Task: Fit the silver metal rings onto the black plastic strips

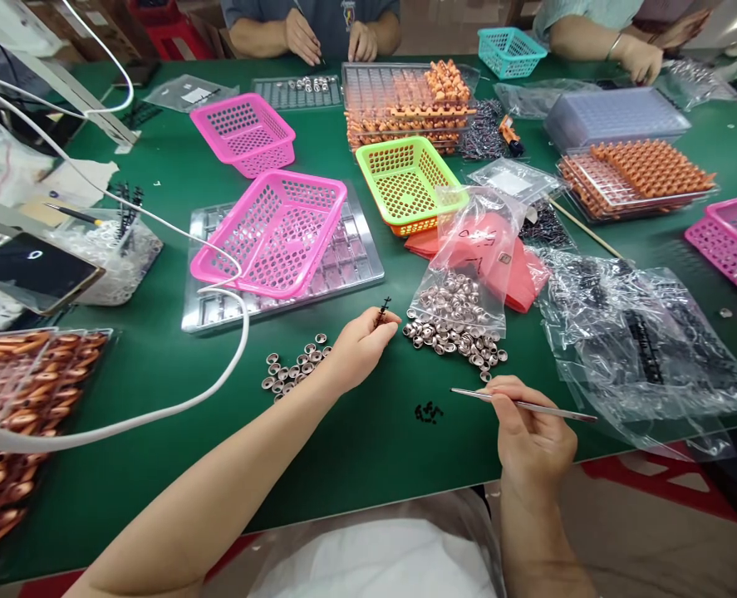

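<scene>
My left hand (363,345) is closed, pinching a small black branched plastic piece (384,309) upright between thumb and fingers. In my right hand (533,428) are metal tweezers (558,409), held like a pen with the tip pointing left. Just left of that tip, a little pile of tiny black bits (429,412) lies on the green table (356,448). Small silvery metal cups (455,336) spill from a clear bag (477,241) beyond my hands. More loose metal cups (281,378) lie left of my left wrist, some possibly hidden by the forearm.
A pink basket (262,241) rests on a clear tray (361,257); a green basket (405,178) stands behind. Plastic bags with black parts (642,340) lie at right. A white cable (231,365) loops over the left side. Opposite, a co-worker's hands (302,37) are at work.
</scene>
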The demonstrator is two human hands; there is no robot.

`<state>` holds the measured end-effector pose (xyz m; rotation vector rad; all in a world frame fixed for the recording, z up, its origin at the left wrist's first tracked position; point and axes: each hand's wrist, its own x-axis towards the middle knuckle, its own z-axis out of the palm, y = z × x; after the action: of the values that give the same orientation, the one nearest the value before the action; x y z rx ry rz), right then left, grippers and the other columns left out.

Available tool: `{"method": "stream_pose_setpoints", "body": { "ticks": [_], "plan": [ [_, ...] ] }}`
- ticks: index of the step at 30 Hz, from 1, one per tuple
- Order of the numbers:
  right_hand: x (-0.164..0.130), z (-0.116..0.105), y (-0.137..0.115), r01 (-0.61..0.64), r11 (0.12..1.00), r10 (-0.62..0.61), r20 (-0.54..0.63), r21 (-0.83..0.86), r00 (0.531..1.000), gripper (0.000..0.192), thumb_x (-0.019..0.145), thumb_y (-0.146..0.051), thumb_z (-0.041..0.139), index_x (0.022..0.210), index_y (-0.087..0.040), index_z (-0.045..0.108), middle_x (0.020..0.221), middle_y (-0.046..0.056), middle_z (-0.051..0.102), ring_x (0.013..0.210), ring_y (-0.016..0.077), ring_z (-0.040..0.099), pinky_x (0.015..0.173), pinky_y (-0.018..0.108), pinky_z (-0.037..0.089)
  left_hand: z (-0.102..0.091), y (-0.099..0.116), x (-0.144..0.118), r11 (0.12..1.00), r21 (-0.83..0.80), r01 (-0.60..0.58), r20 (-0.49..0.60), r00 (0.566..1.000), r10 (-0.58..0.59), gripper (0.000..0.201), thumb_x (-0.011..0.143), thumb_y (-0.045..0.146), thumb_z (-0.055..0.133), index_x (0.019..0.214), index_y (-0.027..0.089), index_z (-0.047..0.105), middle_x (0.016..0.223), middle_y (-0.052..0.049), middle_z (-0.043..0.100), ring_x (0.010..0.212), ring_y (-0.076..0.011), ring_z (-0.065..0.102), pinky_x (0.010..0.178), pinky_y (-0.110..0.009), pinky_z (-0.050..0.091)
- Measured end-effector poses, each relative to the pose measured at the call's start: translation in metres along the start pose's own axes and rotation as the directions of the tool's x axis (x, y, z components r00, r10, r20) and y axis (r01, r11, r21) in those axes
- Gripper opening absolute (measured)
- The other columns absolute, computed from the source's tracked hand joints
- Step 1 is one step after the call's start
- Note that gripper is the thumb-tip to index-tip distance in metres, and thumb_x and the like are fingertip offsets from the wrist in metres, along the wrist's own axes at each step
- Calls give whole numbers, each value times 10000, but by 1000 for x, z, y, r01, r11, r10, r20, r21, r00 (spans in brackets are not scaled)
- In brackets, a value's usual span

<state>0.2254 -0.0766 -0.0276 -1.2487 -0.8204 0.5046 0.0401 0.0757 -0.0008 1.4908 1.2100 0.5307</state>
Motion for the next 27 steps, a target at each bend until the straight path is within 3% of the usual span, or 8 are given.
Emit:
{"method": "stream_pose_setpoints", "body": {
  "ticks": [4, 7, 14, 22, 27],
  "plan": [
    [0, 1, -1, -12, 1000, 12, -13, -22, 1000, 48, 824, -153, 727, 831, -196, 707, 746, 23, 700, 778, 196, 670, 709, 373, 565, 0, 2, 7, 979, 198, -55, 57, 997, 44, 80, 811, 272, 614, 838, 204, 580, 607, 43, 491, 615, -177, 540, 610, -291, 414],
    [-1, 1, -1, -12, 1000, 12, -19, -17, 1000, 47, 821, -160, 729, 836, -199, 706, 742, 22, 698, 776, 197, 669, 712, 381, 569, 1, 3, 12, 937, 335, -101, 71, 994, 82, 83, 783, 240, 639, 756, 213, 566, 649, 10, 539, 634, -189, 529, 608, -302, 385],
    [-1, -2, -1, -13, 1000, 13, 13, -9, 1000, 50, 827, -157, 729, 848, -200, 715, 752, 19, 711, 785, 194, 669, 776, 410, 561, 5, 4, 17, 862, 482, -157, 95, 987, 127, 137, 835, 314, 621, 885, 194, 666, 775, -33, 619, 671, -199, 568, 609, -302, 404],
    [0, 0, 0, 17, 1000, -17, 11, 10, 1000, 72, 824, -136, 726, 854, -200, 719, 744, 14, 712, 752, 190, 674, 740, 391, 556, 2, 5, -14, 809, 559, -183, 126, 983, 135, 183, 863, 255, 570, 964, 199, 711, 936, -77, 705, 739, -219, 639, 701, -322, 488],
    [0, 1, -1, 29, 999, -29, 16, 22, 999, 93, 825, -115, 722, 855, -203, 722, 739, 6, 708, 745, 179, 674, 729, 370, 552, 2, 5, -33, 696, 684, -218, 189, 975, 120, 246, 891, 191, 528, 1051, 200, 714, 987, -91, 748, 840, -250, 692, 745, -336, 511]
  ]
}}
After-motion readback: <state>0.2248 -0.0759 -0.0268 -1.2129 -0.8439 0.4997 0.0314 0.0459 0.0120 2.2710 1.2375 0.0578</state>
